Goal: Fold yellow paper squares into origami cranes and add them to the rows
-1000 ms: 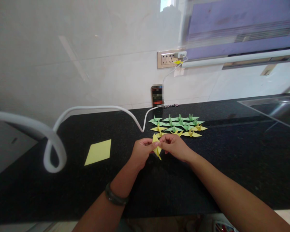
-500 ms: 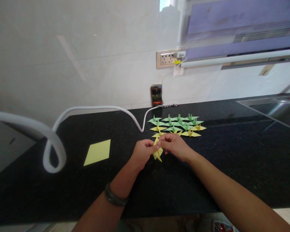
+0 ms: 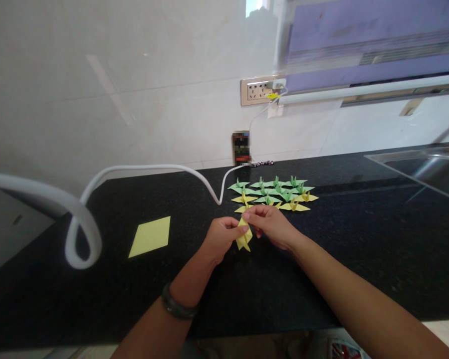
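Note:
A partly folded yellow origami paper (image 3: 244, 241) is held up between both hands over the dark countertop. My left hand (image 3: 221, 236) pinches its middle, thumb on the near face. My right hand (image 3: 268, 223) grips its upper end between thumb and index finger. Just beyond my hands stand rows of folded paper cranes, green ones (image 3: 279, 189) toward the back and yellow ones (image 3: 295, 206) nearer; my right hand covers some of the nearest. Off to the left lies a flat yellow sheet of paper (image 3: 151, 236).
A thick white cable (image 3: 153, 166) loops over the left of the black countertop (image 3: 284, 294). A phone-like blurred object (image 3: 241, 148) leans on the wall, below a power socket (image 3: 258, 91) with a charger plugged in. At the right is a sink (image 3: 434, 167).
My right thumb and fingers have shifted slightly up the folded paper, away from my left thumb. The left hand keeps its pinch. The view has moved a little.

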